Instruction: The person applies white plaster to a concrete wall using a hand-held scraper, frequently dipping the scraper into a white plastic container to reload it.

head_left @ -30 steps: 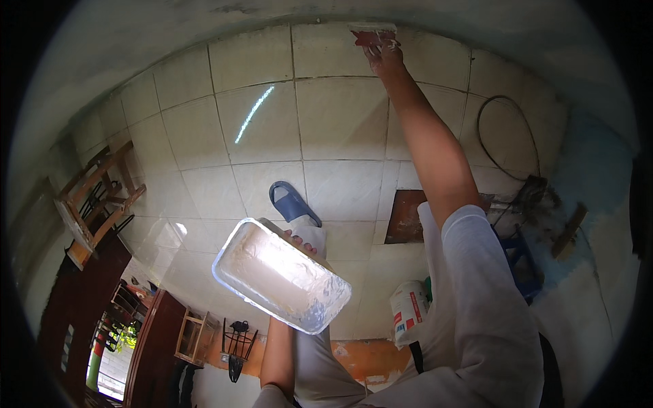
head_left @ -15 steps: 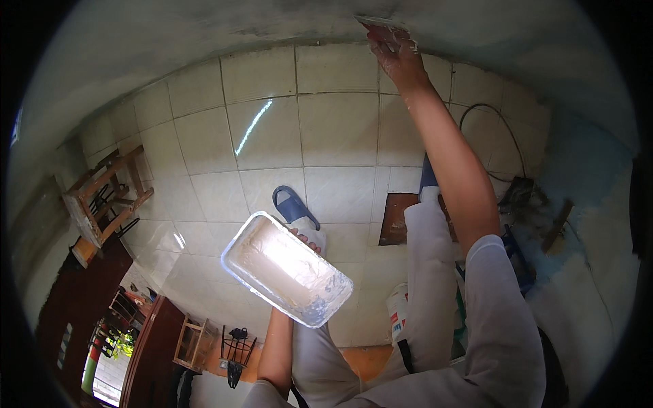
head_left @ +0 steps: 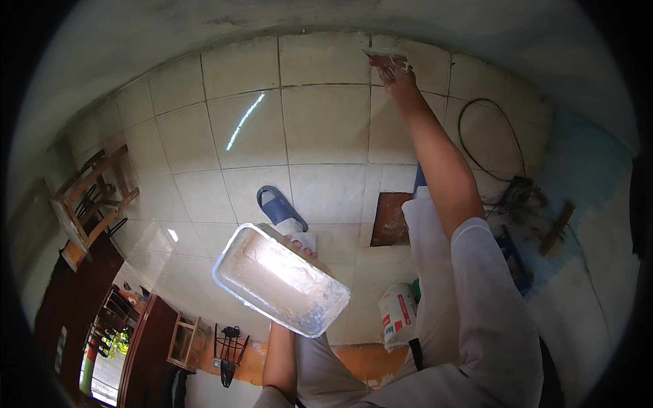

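My left hand (head_left: 301,245) is closed around the far side of a rectangular tray (head_left: 262,311), its fingertips showing at the rim. Pale putty (head_left: 272,268) lies in the tray and is smeared on its walls. Out at the end of my stretched arm, my right hand (head_left: 400,75), spotted with white, grips a putty knife (head_left: 386,53) with a wide edge and a reddish body. The knife appears in front of the floor tiles, just short of the grey wall (head_left: 326,15). Whether its edge touches anything cannot be made out.
A wooden stool (head_left: 95,197) stands at the left, with another wooden frame (head_left: 185,342) farther down. Between my legs is a white bucket (head_left: 398,314). A dark opening (head_left: 391,219) breaks the tiled floor (head_left: 326,136). A cable loop (head_left: 462,129) and a brush (head_left: 558,228) lie right.
My right hand and the putty knife have come away from the wall, back toward me. The tray has shifted slightly left and nearer. More of the white bucket shows.
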Motion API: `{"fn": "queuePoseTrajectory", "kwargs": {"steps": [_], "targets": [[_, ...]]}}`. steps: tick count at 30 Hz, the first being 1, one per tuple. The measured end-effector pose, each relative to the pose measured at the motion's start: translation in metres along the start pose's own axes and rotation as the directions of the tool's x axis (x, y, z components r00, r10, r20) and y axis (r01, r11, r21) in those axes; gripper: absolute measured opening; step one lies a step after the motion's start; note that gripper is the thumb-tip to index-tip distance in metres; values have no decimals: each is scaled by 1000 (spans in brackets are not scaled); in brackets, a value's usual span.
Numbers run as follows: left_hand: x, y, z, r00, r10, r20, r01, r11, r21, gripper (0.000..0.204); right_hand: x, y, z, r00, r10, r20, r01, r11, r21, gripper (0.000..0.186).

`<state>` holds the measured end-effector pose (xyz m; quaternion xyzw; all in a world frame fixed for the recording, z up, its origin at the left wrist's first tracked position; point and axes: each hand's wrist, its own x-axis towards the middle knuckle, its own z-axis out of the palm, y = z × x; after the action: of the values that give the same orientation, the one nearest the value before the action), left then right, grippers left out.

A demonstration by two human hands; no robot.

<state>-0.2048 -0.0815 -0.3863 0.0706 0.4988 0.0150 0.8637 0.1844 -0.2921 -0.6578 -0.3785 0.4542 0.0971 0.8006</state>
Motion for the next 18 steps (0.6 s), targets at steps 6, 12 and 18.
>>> {"fn": "queuePoseTrajectory", "kwargs": {"steps": [6,12,18], "targets": [[-3,0,-9,995,0,-103,4,999,42,52,44,-18,89,981,-40,189,48,998,-40,16],[-11,14,-24,988,1,-153,8,998,59,49,-77,-40,101,843,-145,517,246,960,-132,22],[-8,6,7,995,-62,-81,64,998,25,47,-161,-74,59,936,-199,290,104,944,312,22]]}}
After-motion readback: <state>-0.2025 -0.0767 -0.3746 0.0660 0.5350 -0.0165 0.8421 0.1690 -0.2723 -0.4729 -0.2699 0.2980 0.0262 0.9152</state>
